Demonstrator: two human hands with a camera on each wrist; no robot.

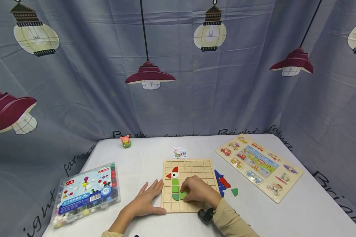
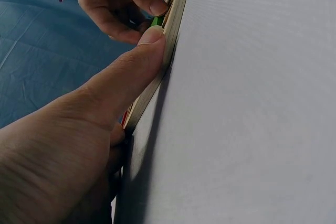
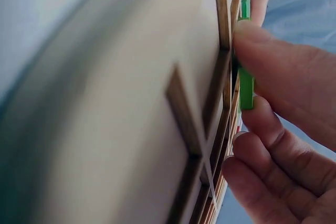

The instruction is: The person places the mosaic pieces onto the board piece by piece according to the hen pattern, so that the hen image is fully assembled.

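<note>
A wooden grid board (image 1: 195, 164) lies on the table between both hands. My right hand (image 1: 199, 190) pinches a green tile (image 3: 246, 88) between thumb and fingers, low over the board's left-middle cells. Left of it, one column holds a red quarter-round (image 1: 175, 169), an eye tile (image 1: 174, 175), two green squares (image 1: 175, 189) and a green quarter-round (image 1: 175, 197). A red triangle (image 1: 168, 175) sits beside the eye. My left hand (image 1: 146, 200) rests with spread fingers at the board's left edge; in the left wrist view its thumb (image 2: 126, 72) touches that edge.
Loose blue pieces (image 1: 218, 181), red pieces (image 1: 224, 183) and a green quarter-round (image 1: 235, 191) lie right of the board. Behind it is a small pattern card (image 1: 179, 152). A plastic case (image 1: 86, 194) stands left, a vehicle puzzle (image 1: 259, 166) right, a figurine (image 1: 126, 141) back left.
</note>
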